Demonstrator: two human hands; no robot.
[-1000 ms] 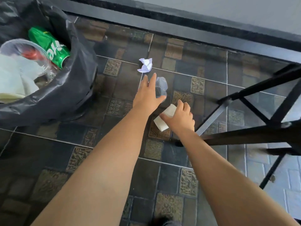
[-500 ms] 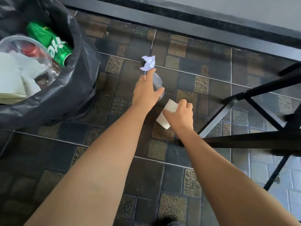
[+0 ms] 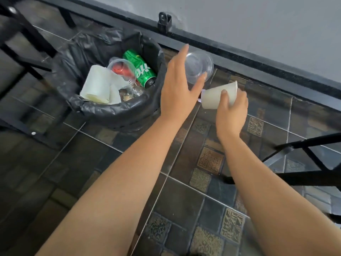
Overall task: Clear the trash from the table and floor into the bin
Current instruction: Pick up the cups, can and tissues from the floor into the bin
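Dark patterned floor (image 3: 184, 196) under a grey wall (image 3: 258, 24); two cups held in the air just right of the bin (image 3: 114, 109)
The clear cup (image 3: 198, 66) is see-through plastic, tipped on its side, just beyond the bin's right rim; the left hand (image 3: 175, 89) grasps it, fingers spread wide and nearly straight along its far side, thumb pressed against its near side. The paper cup (image 3: 215, 97) is plain white, lying sideways with its base pointing left, near the clear cup; the right hand (image 3: 230, 113) grips it, thumb on top, fingers curled round behind. The black-bagged bin holds a green can (image 3: 140, 69) and white cups
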